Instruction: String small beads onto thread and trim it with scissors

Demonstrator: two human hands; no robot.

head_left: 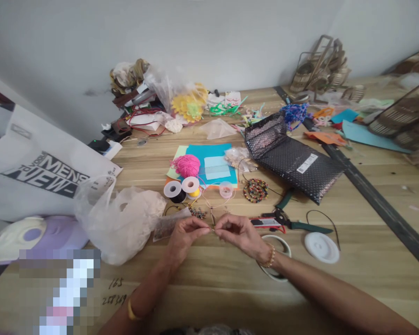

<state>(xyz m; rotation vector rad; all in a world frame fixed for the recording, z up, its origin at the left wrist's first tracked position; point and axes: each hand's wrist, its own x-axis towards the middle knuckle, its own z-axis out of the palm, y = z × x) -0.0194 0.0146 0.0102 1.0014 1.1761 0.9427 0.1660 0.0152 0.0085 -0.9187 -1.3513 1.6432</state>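
Over the wooden table, my left hand [187, 236] and my right hand [240, 233] meet fingertip to fingertip, each closed in a pinch. A thin dark cord [212, 216] rises from between the fingertips; the small part gripped there is mostly hidden. Just left of it lie loose, small multicoloured beads [197, 212] and a clear bag [169, 224] with small contents. Beyond my hands stand a black thread spool [175, 191], a yellow thread spool [191, 187] and a small clear spool [226, 190]. A coiled strand of beads [255, 190] rests farther right.
Green-handled pliers [300, 225], a tape roll [283, 274] and a white spool [321, 247] lie right. A black bubble mailer [295, 160] sits behind them. Pink yarn [186, 165] rests on blue paper [212, 150]. A plastic bag [125, 223] is left.
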